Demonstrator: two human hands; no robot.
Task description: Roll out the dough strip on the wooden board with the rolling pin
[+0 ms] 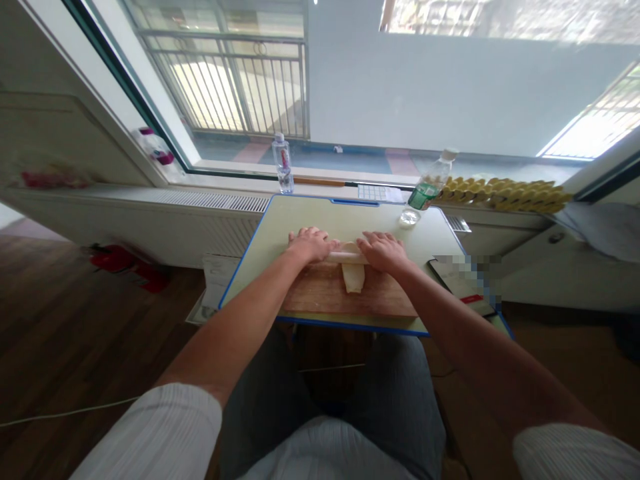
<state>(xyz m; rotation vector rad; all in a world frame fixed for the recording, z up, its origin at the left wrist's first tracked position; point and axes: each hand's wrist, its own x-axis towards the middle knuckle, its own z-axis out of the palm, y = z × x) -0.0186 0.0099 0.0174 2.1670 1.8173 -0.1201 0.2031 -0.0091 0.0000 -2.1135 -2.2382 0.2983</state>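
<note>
A pale rolling pin (345, 257) lies crosswise over a strip of dough (354, 278) on a wooden cutting board (320, 293). My left hand (311, 245) presses on the pin's left end, its fingers bent over it. At the right end, my right hand (383, 251) covers the pin in the same way. Dough shows on both sides of the pin, with a longer flat piece towards me. Both pin ends are hidden under my hands.
The board sits on a small blue-edged table (295, 217). A green-labelled bottle (425, 192) stands at its back right, near a dark-edged flat item (463, 287). Another bottle (283, 163) and yellow egg trays (500, 193) are by the window. A red fire extinguisher (127, 263) is at left.
</note>
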